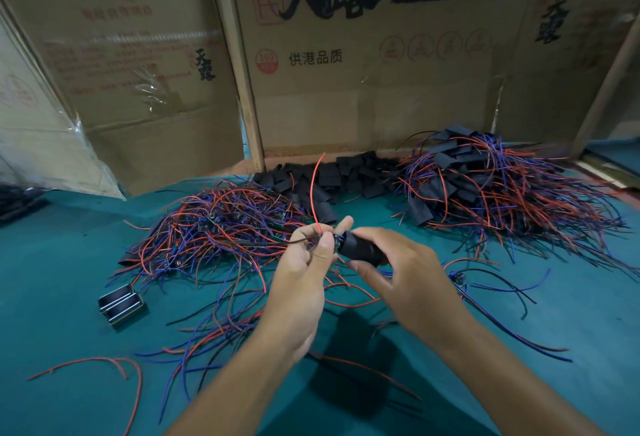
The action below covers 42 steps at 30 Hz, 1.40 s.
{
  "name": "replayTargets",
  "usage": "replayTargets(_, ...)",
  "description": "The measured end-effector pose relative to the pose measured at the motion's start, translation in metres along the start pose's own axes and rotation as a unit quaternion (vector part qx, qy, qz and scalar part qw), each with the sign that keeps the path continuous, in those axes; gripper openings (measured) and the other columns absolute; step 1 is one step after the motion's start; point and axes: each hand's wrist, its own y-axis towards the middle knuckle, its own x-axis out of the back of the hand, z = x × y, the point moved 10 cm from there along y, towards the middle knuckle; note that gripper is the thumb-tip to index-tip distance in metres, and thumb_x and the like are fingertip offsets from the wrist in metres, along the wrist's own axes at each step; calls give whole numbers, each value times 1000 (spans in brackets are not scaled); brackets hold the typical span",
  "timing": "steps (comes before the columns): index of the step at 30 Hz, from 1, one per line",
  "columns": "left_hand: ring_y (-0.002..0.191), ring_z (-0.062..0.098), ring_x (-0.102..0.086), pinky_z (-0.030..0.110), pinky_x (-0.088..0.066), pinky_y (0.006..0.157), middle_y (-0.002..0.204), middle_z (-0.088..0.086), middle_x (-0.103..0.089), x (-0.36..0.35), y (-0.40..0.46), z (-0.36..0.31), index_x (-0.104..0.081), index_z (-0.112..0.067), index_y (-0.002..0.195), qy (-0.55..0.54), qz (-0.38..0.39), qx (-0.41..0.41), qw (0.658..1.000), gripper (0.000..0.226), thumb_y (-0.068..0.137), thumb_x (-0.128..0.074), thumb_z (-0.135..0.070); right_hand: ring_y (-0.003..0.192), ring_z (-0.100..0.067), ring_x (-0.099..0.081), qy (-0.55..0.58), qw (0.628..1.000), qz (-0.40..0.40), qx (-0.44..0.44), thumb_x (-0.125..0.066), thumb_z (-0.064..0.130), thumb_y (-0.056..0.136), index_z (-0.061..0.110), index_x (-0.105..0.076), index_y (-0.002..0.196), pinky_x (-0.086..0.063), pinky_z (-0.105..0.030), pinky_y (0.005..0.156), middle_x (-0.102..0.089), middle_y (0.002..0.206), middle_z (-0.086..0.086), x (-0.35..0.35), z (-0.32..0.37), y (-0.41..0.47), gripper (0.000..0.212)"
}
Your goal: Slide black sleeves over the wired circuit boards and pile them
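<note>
At centre of the green mat point(69, 262), both hands meet over the work. Left hand point(299, 283) pinches the wire leads of one circuit board point(335, 237) between thumb and fingertips; a red wire point(316, 189) arcs up from the pinch toward 12 o'clock. Right hand point(405, 276) has fingers and thumb curled round a black sleeve point(360, 248), its open end facing the board. Board tip appears to sit at the sleeve mouth; how far in it has gone cannot be told, as the fingers cover the joint.

Progress, judged from the layout:
- Finished pile point(485, 186) at 2 o'clock: many sleeved boards, red and blue leads fanning out. Large.
- Unsleeved pile point(221, 227) at 10 o'clock: bare boards tangled in wire. Comparable in bulk, so roughly half the batch remains.
- Empty sleeves stock point(329, 176) at 12 o'clock, against the cardboard: ample supply.
- One loose wired board point(457, 278) at 3 o'clock, apart from both piles, unsleeved as far as visible.

Surroundings: a small metal-edged block point(121, 304) at 9 o'clock; a stray red wire point(114, 364) at 7 o'clock; cardboard boxes point(346, 72) walling the far edge.

Obstructions: loose leads from the unsleeved pile trail under both wrists and may snag the held board's wires as the sleeve goes on.
</note>
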Motion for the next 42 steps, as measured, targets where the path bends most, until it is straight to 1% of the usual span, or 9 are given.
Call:
replayTargets(4, 112, 16, -62, 33, -45, 102, 126, 0, -69, 1, -1, 3, -53, -18, 103, 12, 5, -10, 1000, 21, 87, -60, -28, 93, -19, -62, 0, 1000, 9, 12, -73, 20, 86, 17, -64, 119, -49, -35, 80, -67, 105, 2, 1, 5, 1, 34)
replayTargets(9, 89, 12, -59, 24, -45, 82, 96, 2, -70, 13, -1, 3, -71, -19, 96, -3, -34, -10, 999, 23, 75, -74, -28, 94, -19, -60, -3, 1000, 16, 13, -72, 22, 87, 14, -63, 119, -47, -34, 83, -66, 104, 1, -1, 4, 1, 35)
replayTargets(13, 72, 4, -60, 16, -48, 70, 92, 0, -74, 15, 2, 4, -78, -18, 93, -6, -29, 0, 1000, 21, 80, -67, -31, 97, -16, -58, 3, 1000, 18, 17, -70, 21, 89, 17, -61, 123, -46, -32, 85, -63, 108, 4, 0, 1, 1, 35)
replayTargets(20, 64, 9, -52, 20, -45, 66, 79, 0, -66, 16, 1, 3, -73, -20, 84, -3, -29, 4, 1000, 7, 77, -72, -21, 101, -12, -55, 0, 998, 39, 49, -64, 20, 93, 17, -58, 124, -43, -25, 87, -59, 113, 5, -5, 6, 2, 32)
replayTargets(24, 64, 11, -49, 26, -41, 69, 75, 3, -59, 19, 0, 6, -65, -9, 90, -29, -47, 21, 998, 19, 76, -73, -19, 104, -13, -53, -2, 998, 39, 54, -59, 25, 96, 17, -54, 128, -44, -29, 88, -55, 115, 5, -7, 7, 0, 33)
replayTargets(28, 61, 10, -50, 21, -44, 64, 75, 4, -62, 19, -2, 10, -64, -8, 88, -45, -60, 40, 996, 15, 77, -70, -15, 107, -15, -52, -14, 997, 52, 55, -55, 27, 98, 16, -52, 131, -44, -33, 90, -54, 117, 3, -11, 6, 0, 35)
replayTargets(32, 58, 10, -50, 24, -42, 66, 73, 8, -60, 18, -3, 23, -64, -7, 82, -93, -76, 96, 988, 9, 75, -69, -11, 109, -19, -52, -32, 997, 59, 48, -53, 27, 98, 11, -52, 133, -43, -31, 90, -55, 117, 0, -15, 3, -1, 39)
replayTargets(36, 49, 7, -53, 17, -48, 51, 66, 4, -61, 16, -5, 37, -59, -10, 81, -131, -73, 174, 973, 15, 70, -70, -11, 106, -26, -55, -61, 995, 68, 50, -51, 28, 96, 5, -55, 132, -41, -29, 88, -59, 115, -7, -18, 4, 0, 43)
replayTargets(42, 47, 12, -61, 22, -51, 45, 62, 6, -62, 13, -10, 42, -60, -9, 84, -124, -58, 235, 962, 19, 67, -69, -11, 96, -30, -61, -118, 989, 69, 62, -52, 26, 95, 1, -57, 129, -42, -28, 80, -63, 107, -9, -19, 9, -2, 43)
